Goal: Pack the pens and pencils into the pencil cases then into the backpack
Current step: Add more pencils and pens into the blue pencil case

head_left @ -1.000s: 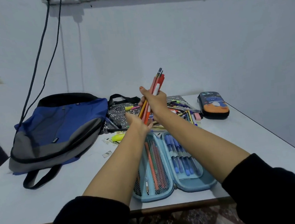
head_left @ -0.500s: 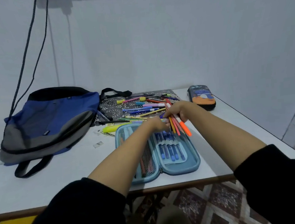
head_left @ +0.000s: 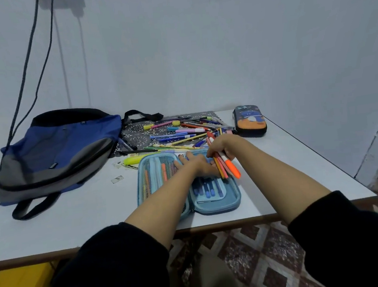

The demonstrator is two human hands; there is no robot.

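A light blue pencil case [head_left: 214, 206] lies open flat near the table's front edge, with pens in its mesh side and blue pens in its right half. My left hand [head_left: 196, 165] rests flat across the case's middle, fingers straight. My right hand [head_left: 224, 148] grips a bundle of red and orange pens and pencils [head_left: 225, 165] slanting down over the case's right half. A loose pile of pens and pencils [head_left: 182, 132] lies on a patterned mat behind the case. A blue and grey backpack [head_left: 54, 153] lies at the left.
A closed dark pencil case [head_left: 250, 120] with an orange and blue picture sits at the back right. A yellow highlighter [head_left: 132, 160] and a small scrap [head_left: 117, 179] lie left of the open case. Cables [head_left: 28, 72] hang on the wall. The table's front edge [head_left: 56, 253] is near.
My right hand has brought the pen bundle down from upright above the table to lie slanted over the case's right half. My left hand let go of the bundle and now rests on the case.
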